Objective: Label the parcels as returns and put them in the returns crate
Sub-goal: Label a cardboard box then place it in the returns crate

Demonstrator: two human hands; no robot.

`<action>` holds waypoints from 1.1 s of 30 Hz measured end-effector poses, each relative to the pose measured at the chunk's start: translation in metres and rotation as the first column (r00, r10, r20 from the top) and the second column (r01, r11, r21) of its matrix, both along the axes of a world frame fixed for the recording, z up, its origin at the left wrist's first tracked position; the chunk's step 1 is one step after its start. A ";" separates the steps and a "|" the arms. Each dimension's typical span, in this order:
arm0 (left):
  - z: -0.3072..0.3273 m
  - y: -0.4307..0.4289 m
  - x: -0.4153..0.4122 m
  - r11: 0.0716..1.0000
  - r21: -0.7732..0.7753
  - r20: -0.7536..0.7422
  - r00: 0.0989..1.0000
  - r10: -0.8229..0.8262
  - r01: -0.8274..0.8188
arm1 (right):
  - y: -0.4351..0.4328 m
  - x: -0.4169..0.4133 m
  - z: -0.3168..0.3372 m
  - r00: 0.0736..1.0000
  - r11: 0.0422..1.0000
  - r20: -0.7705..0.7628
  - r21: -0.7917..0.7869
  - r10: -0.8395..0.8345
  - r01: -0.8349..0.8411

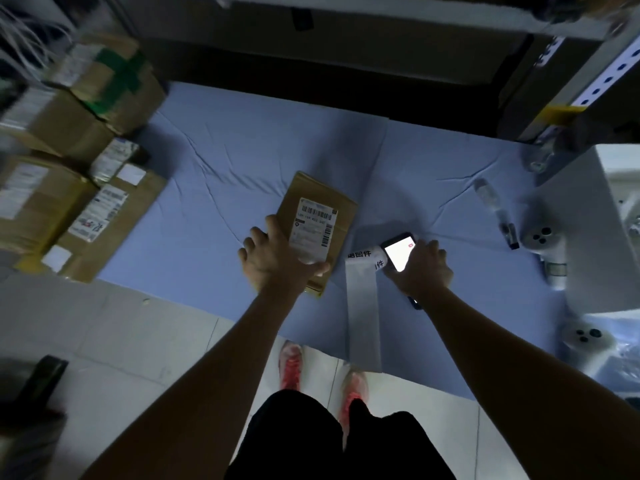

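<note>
Brown cardboard parcel (pixel 320 226) lies label-up on a creased blue sheet (pixel 242 161) in the head view. Its long axis runs near to far, with the far end leaning slightly right. The left hand (pixel 273 258) has its grip on the parcel's near left corner, fingers along the left edge and thumb across the near end of the shipping label. The right hand (pixel 424 268) is wrapped around a handheld device (pixel 398 252) with a lit screen, just right of the parcel. Between the two hands a white label strip (pixel 362 299) runs toward the near side, its printed end curling up against the device. The strip sits right of the parcel and nearer the right hand, so the next label would likely travel leftward onto the box top while the left hand steadies it. Stacked cartons (pixel 69 202) stand at far left. Which container is the returns crate cannot be told.
</note>
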State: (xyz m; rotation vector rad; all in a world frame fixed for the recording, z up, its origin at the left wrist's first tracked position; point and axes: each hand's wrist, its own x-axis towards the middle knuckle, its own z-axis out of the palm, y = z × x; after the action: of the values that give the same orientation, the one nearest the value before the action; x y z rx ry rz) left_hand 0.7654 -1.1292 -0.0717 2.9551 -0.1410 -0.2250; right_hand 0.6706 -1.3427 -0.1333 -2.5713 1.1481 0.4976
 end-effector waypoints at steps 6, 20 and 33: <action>-0.003 -0.006 -0.012 0.998 -0.027 0.047 0.997 0.060 -0.059 | -0.002 0.005 0.005 0.984 0.988 0.108 0.082 -0.142 0.133; 0.004 0.023 0.028 0.996 0.030 0.213 0.973 -0.091 0.087 | 0.052 0.023 0.084 0.938 0.965 0.322 0.179 0.127 -0.192; -0.002 0.044 0.024 0.967 -0.081 0.233 0.948 -0.216 0.240 | 0.056 -0.012 0.103 0.969 0.982 0.177 0.034 0.175 -0.183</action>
State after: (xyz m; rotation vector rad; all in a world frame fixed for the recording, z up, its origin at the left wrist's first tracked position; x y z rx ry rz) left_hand 0.7899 -1.0848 -0.0741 2.8432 -0.5109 0.0838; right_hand 0.6585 -1.2869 -0.0306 -2.6276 0.8402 0.3287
